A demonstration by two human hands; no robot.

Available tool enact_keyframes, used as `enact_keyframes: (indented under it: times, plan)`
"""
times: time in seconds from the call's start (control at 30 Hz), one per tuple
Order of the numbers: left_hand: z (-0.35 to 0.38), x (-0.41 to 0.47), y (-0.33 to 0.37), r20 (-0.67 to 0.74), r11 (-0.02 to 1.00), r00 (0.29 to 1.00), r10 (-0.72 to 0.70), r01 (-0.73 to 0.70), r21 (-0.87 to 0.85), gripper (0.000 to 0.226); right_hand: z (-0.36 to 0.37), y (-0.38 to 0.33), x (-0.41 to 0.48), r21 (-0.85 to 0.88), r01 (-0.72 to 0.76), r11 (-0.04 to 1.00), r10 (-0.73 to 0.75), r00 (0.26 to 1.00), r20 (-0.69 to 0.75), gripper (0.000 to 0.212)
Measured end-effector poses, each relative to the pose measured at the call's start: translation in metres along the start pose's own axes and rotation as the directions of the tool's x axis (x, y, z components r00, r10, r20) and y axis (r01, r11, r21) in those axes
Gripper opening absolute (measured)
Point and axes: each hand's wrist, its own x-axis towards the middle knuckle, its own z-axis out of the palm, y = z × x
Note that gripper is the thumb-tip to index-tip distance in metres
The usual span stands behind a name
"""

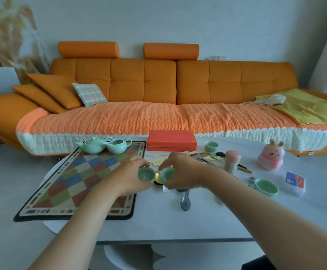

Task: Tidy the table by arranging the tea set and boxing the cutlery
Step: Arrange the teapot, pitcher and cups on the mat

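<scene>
- The left hand [131, 177] curls its fingers round a green cup [146, 174] at frame centre, over the right edge of the mat [71, 184].
- The right hand [182, 172] grips a second cup [167, 174] the same way, just beside the first.
- The teapot [92, 145] and pitcher [118, 146] stand side by side on the mat's top edge.
- The red box [171, 140] lies closed above the hands, with a third cup [211, 146] to its right.
- A spoon [185, 200] lies on the table [197, 221] below the right hand.
- A bigger cup [266, 187] sits at right.

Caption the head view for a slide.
Left hand holds one cup, right hand another cup, by the mat bearing teapot and pitcher.
</scene>
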Motion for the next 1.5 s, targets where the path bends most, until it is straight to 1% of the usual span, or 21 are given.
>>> enact_keyframes:
  times: [0.1,0.17,0.23,0.3,0.37,0.47,0.5,0.67,0.73,0.83,0.97,1.13,1.2,1.27,1.33,1.37,1.4,1.5]
  plan:
    - [-0.002,-0.004,-0.024,-0.048,0.997,0.996,-0.072,0.072,0.002,0.061,0.018,-0.019,0.023,0.037,0.03,0.999,-0.029,0.999,-0.029,0.051]
    - [-0.006,-0.009,-0.04,-0.076,0.993,0.99,-0.117,0.117,0.003,0.059,0.029,-0.03,0.036,0.056,0.05,0.997,-0.047,0.998,-0.045,0.051]
    - [-0.01,-0.013,-0.058,-0.086,0.987,0.983,-0.16,0.161,0.004,0.055,0.042,-0.04,0.05,0.062,0.069,0.996,-0.066,0.996,-0.055,0.055]
    - [-0.014,-0.016,-0.075,-0.094,0.979,0.975,-0.203,0.205,0.01,0.055,0.054,-0.047,0.062,0.08,0.069,0.994,-0.064,0.996,-0.063,0.059]
    - [-0.018,-0.018,-0.091,-0.117,0.97,0.963,-0.243,0.242,-0.022,0.053,0.064,-0.053,0.074,0.104,0.062,0.993,-0.055,0.996,-0.071,0.059]
    - [-0.022,-0.019,-0.104,-0.153,0.966,0.954,-0.259,0.253,-0.06,0.04,0.079,-0.058,0.091,0.157,0.058,0.986,-0.04,0.992,-0.118,0.056]
    - [-0.023,-0.018,-0.109,-0.167,0.963,0.949,-0.267,0.258,-0.073,0.039,0.083,-0.06,0.096,0.183,0.047,0.982,-0.023,0.991,-0.133,0.056]
    - [-0.02,-0.012,-0.128,-0.262,0.956,0.92,-0.291,0.269,-0.115,0.059,0.094,-0.066,0.111,0.312,-0.003,0.95,0.07,0.976,-0.205,0.07]
    - [-0.019,-0.01,-0.134,-0.259,0.954,0.92,-0.293,0.263,-0.143,0.06,0.098,-0.065,0.115,0.354,-0.026,0.935,0.097,0.978,-0.186,0.073]
    - [-0.017,-0.004,-0.145,-0.267,0.949,0.917,-0.295,0.248,-0.196,0.06,0.102,-0.066,0.122,0.364,-0.041,0.93,0.105,0.982,-0.157,0.07]
    - [-0.017,0.006,-0.159,-0.323,0.94,0.887,-0.33,0.275,-0.205,0.061,0.103,-0.077,0.144,0.414,-0.061,0.908,0.135,0.979,-0.151,0.076]
    - [-0.025,0.022,-0.178,-0.418,0.935,0.84,-0.347,0.276,-0.222,0.046,0.108,-0.092,0.179,0.403,-0.076,0.912,0.157,0.973,-0.171,0.082]
    - [-0.027,0.027,-0.188,-0.448,0.936,0.823,-0.351,0.293,-0.194,0.043,0.11,-0.093,0.187,0.391,-0.083,0.917,0.167,0.968,-0.186,0.086]
    - [-0.029,0.03,-0.196,-0.424,0.939,0.837,-0.345,0.303,-0.165,0.044,0.113,-0.089,0.19,0.391,-0.088,0.916,0.177,0.964,-0.197,0.083]
    - [-0.029,0.033,-0.205,-0.367,0.94,0.866,-0.34,0.302,-0.16,0.056,0.118,-0.083,0.191,0.375,-0.074,0.924,0.162,0.964,-0.209,0.075]
    - [-0.03,0.034,-0.207,-0.356,0.937,0.867,-0.349,0.309,-0.165,0.061,0.12,-0.081,0.193,0.364,-0.067,0.929,0.154,0.964,-0.217,0.071]
    - [-0.03,0.036,-0.21,-0.363,0.936,0.864,-0.35,0.306,-0.173,0.062,0.12,-0.08,0.195,0.361,-0.065,0.93,0.155,0.961,-0.227,0.069]
    - [-0.03,0.041,-0.215,-0.438,0.939,0.831,-0.343,0.286,-0.193,0.044,0.119,-0.085,0.206,0.374,-0.076,0.924,0.179,0.952,-0.249,0.066]
